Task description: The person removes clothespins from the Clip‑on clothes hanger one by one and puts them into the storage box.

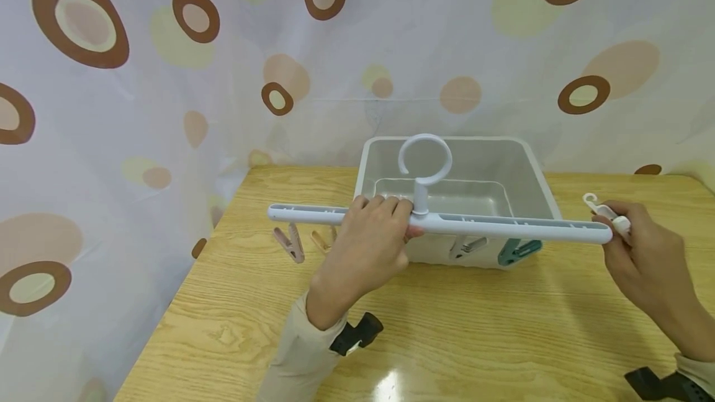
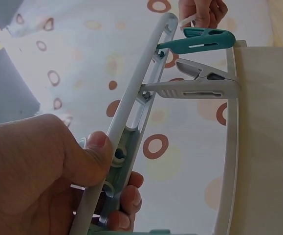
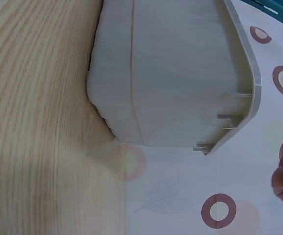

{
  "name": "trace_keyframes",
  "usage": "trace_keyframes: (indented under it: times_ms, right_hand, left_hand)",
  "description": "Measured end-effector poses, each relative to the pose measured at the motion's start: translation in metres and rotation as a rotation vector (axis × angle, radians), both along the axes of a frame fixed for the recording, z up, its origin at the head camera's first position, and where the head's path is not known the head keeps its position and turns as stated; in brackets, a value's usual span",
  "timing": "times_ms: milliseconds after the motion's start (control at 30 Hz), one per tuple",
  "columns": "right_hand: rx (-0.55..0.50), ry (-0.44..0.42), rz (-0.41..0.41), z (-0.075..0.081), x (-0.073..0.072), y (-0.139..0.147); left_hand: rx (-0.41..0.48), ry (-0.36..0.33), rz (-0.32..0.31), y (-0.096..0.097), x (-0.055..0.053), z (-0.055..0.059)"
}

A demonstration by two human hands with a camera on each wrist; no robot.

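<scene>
My left hand [image 1: 371, 247] grips the middle of a white plastic hanger bar [image 1: 519, 229], thumb on one side and fingers round the other. Beside that grip rises the hanger's round hook [image 1: 449, 157]. Left of the hand hang a pinkish clothespin [image 1: 292, 245] and a tan clothespin [image 1: 321, 241], partly hidden; to the right hang a grey clothespin [image 2: 195, 89] and a teal clothespin [image 2: 200, 43]. At the bar's right end my right hand [image 1: 653, 253] pinches a small white clip [image 1: 603, 210] with a hooked tip. In the right wrist view only that hand's fingers show.
Behind the bar, a light grey plastic bin [image 1: 491, 160] stands on the wood-grain table [image 1: 475, 327]. A patterned curtain [image 1: 357, 42] with brown and beige ovals hangs behind the table and along its left side. Dark straps with devices [image 1: 357, 334] are on both wrists.
</scene>
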State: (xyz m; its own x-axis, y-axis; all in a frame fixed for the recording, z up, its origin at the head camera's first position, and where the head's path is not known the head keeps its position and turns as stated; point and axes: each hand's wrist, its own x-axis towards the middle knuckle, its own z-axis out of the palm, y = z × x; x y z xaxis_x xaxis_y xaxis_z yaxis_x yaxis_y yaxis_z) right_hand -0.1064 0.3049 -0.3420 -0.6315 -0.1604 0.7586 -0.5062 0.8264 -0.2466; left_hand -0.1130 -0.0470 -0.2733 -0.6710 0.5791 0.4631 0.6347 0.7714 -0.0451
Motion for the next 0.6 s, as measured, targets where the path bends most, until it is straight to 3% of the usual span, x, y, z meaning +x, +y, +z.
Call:
trace_keyframes:
  times_ms: [200,333,600]
  right_hand:
    - [0.062,-0.140,-0.016,0.002,-0.003,-0.001]
    - [0.097,-0.173,-0.004,0.003,-0.006,-0.004]
    - [0.150,-0.156,0.065,0.011,-0.013,-0.008]
  left_hand:
    - [-0.005,0.001,-0.002,0.000,0.001,0.000]
    - [-0.006,-0.004,-0.001,-0.001,0.002,0.000]
    - [-0.008,-0.015,-0.002,-0.002,0.001,0.002]
